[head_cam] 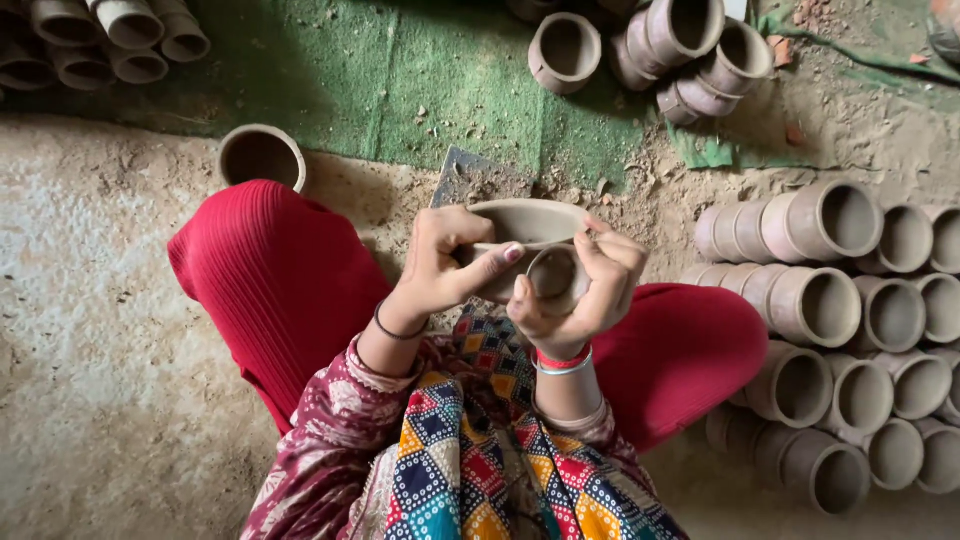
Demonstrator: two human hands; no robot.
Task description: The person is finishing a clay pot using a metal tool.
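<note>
While the left hand [440, 262] grips a wide, smooth grey-brown clay bowl [528, 222] by its rim, the right hand [578, 292] clasps a small clay cup [553, 274] pressed against that bowl.

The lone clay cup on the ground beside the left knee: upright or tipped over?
Upright. The lone clay cup stands with its round mouth facing up, dark inside visible, unlike the stacked cups lying on their sides at right.
</note>
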